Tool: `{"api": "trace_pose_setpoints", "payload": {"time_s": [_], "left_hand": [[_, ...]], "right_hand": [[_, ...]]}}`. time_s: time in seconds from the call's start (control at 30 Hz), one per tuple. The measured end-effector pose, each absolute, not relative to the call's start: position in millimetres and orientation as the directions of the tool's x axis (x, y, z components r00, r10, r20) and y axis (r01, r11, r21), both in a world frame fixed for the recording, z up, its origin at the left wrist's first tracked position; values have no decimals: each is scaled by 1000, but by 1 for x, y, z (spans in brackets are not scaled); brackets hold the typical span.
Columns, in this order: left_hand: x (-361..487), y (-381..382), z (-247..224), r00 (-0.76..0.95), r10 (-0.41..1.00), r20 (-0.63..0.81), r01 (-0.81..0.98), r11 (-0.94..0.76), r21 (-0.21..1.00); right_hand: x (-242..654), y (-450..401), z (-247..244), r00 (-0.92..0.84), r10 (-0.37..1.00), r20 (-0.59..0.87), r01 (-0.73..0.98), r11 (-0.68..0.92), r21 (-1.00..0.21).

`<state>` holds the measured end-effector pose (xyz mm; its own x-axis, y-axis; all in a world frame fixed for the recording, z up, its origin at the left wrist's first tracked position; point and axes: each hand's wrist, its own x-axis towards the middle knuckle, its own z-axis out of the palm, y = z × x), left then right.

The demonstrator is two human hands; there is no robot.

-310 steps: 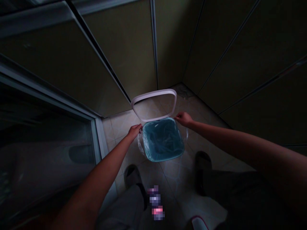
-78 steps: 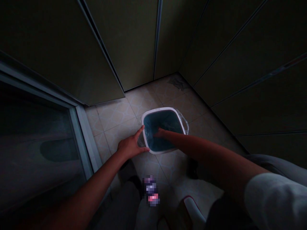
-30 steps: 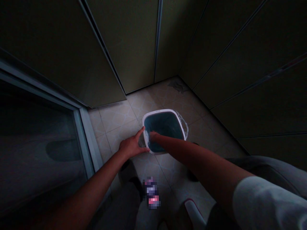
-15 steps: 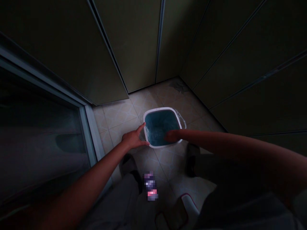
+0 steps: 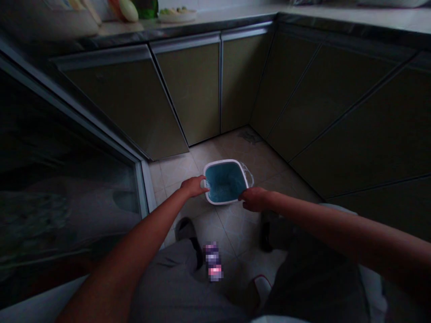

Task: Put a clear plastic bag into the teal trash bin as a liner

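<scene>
On the tiled floor stands a trash bin [image 5: 225, 202] with a white rim and a blue-green inside that looks lined with plastic. Clear plastic [image 5: 248, 174] loops out past its right side, and a little shows on the left. My left hand [image 5: 193, 186] grips the left rim, its fingertips and thumb at the edge. At the near right corner, my right hand [image 5: 255, 198] is closed on the rim, with its fingertips partly hidden.
Cabinets [image 5: 188, 89] under a worktop [image 5: 215, 28] form a corner ahead. A plate of food [image 5: 177, 16] rests on the worktop. A glass door frame [image 5: 143, 188] is at left. Between my slippered feet is a pixelated patch [image 5: 213, 261].
My right hand has come out of the bin to its near right rim. My left hand has closed in on the left rim. The view has tilted up, bringing in the worktop.
</scene>
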<state>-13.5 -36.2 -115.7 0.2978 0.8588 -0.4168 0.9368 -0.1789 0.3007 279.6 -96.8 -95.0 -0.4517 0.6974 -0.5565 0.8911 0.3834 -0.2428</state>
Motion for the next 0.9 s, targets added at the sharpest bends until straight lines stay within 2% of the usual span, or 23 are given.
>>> {"api": "trace_pose_setpoints", "payload": {"time_s": [0.1,0.2,0.3,0.43,0.57,0.63,0.73,0.9], "left_hand": [[-5,-42,-97,320,906,-276,843,-139,520],[2,-61,-90,271,938,-217,735,-56,676],[-2,-81,-93,148,971,-187,711,26,702],[-15,-89,-96,-55,989,-140,696,139,704],[-18,-84,-75,-316,947,-60,541,232,808],[-12,-81,-51,-372,928,-11,392,168,904],[-1,-82,-3,-312,940,140,203,-78,976],[15,-123,100,-208,847,489,27,-494,869]], "right_hand": [[294,-108,-80,-511,682,-524,860,401,-316],[299,-107,-80,-460,733,-502,887,346,-307],[300,-94,-91,-397,795,-459,916,308,-258],[307,-71,-98,-369,828,-422,923,271,-275],[317,-54,-78,-333,898,-286,904,218,-367],[321,-47,-58,-319,934,-162,861,213,-463],[327,-41,-20,-251,968,13,773,209,-599],[336,-73,67,-125,947,296,519,317,-794]]}}
